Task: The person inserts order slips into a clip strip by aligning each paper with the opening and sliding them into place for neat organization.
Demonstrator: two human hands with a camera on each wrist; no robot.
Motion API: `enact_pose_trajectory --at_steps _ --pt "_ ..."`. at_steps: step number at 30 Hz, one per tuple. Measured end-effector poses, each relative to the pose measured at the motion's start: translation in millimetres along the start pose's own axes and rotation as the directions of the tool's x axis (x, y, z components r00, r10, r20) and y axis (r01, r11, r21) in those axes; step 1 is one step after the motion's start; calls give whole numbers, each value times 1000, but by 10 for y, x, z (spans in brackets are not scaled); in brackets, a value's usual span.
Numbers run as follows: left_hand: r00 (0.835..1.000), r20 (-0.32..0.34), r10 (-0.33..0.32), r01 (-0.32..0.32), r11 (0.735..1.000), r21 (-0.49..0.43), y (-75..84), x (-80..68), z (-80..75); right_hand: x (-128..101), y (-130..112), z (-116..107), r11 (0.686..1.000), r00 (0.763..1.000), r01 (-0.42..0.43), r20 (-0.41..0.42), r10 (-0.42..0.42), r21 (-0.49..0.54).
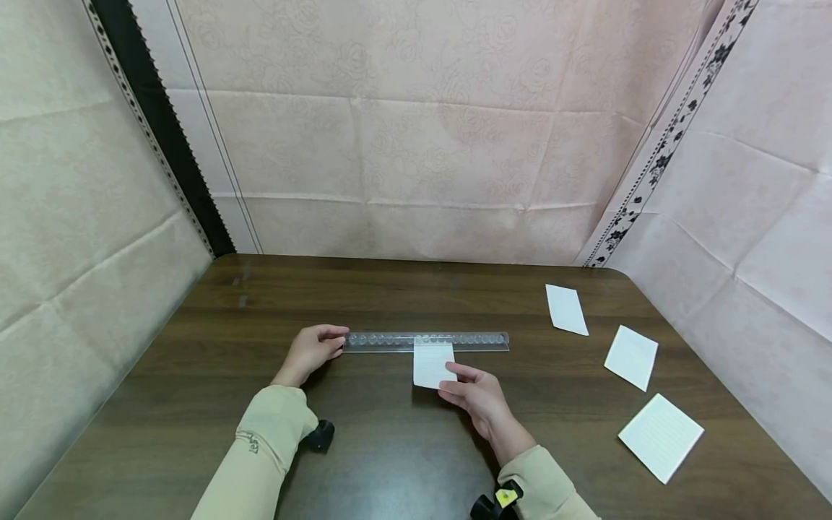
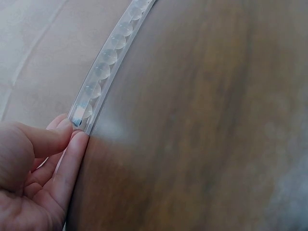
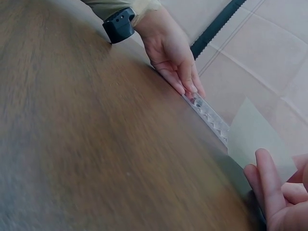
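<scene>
A long, narrow clear plastic strip point(image 1: 481, 342) with a row of round clear beads or bumps along it lies crosswise on the table. My left hand point(image 1: 315, 352) pinches its left end between thumb and fingers; the left wrist view shows the thumb point(image 2: 53, 139) over that end. In my right hand point(image 1: 477, 401) a small white sheet of paper point(image 1: 430, 365) is pinched by its right side. Its top edge overlaps the middle of the clear strip in the head view. The right wrist view shows the paper point(image 3: 257, 134) tilted up off the table.
Two white sheets lie at the right of the brown wooden table point(image 1: 364, 462): one farther back point(image 1: 567, 309), another sheet point(image 1: 632, 358) nearer. Closer still is a lined white square pad point(image 1: 661, 438). Pale patterned cloth point(image 1: 416, 159) hangs behind the table and at both sides.
</scene>
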State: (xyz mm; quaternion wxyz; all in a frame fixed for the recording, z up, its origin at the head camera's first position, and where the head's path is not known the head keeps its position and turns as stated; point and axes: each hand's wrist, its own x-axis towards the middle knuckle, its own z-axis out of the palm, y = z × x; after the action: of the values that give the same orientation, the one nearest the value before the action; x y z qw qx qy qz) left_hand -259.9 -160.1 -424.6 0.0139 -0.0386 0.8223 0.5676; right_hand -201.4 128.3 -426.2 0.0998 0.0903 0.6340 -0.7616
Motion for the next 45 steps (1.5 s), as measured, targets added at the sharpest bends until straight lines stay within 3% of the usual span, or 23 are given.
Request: enact_pose_trajectory --at_steps 45 --pt "1000 -5 -10 10 1000 -6 2 1 6 8 -45 -198 999 1000 -1 -30 -1 -44"
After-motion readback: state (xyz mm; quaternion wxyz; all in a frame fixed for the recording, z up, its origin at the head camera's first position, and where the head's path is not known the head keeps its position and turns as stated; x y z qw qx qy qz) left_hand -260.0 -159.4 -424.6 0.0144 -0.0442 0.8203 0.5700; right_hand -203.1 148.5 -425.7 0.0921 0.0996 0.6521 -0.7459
